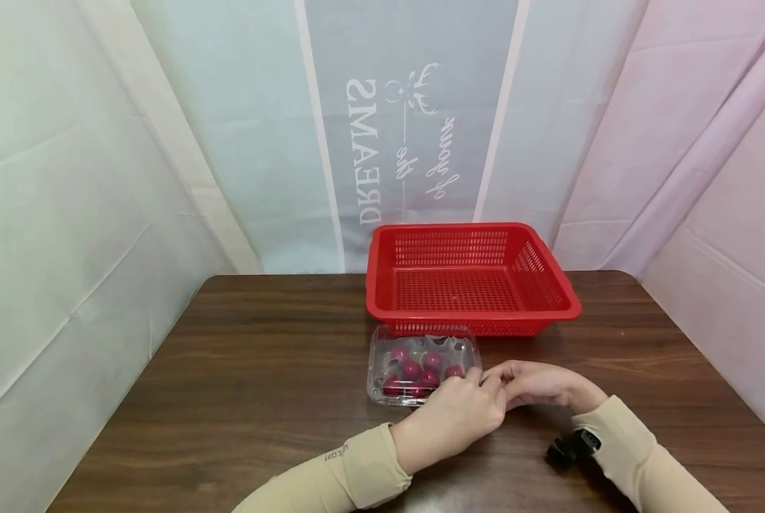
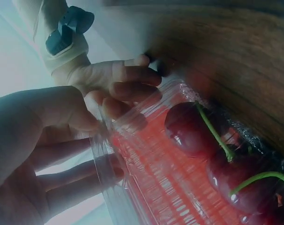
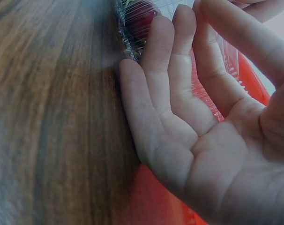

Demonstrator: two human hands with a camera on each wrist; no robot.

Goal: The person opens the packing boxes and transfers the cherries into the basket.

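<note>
A clear plastic clamshell box (image 1: pixel 382 356) with dark red cherries (image 1: pixel 411 369) in it rests on the table, just in front of a red basket (image 1: pixel 472 315). At its near right corner my left hand (image 1: pixel 462 413) pinches the rim; the left wrist view shows the thumb on one side of the clear plastic and fingers on the other. My right hand (image 1: pixel 545 385) meets it at the same corner. In the right wrist view the thumb and index finger come together at the plastic edge, while the other fingers (image 3: pixel 156 70) reach along the box's side. Green stems (image 2: pixel 210 126) show on the cherries.
The perforated red basket stands at the back of the dark wooden table (image 1: pixel 261 370), right of centre. A black camera (image 1: pixel 571 447) sits at the right cuff. Pale curtains (image 1: pixel 241 142) enclose the table's back and sides.
</note>
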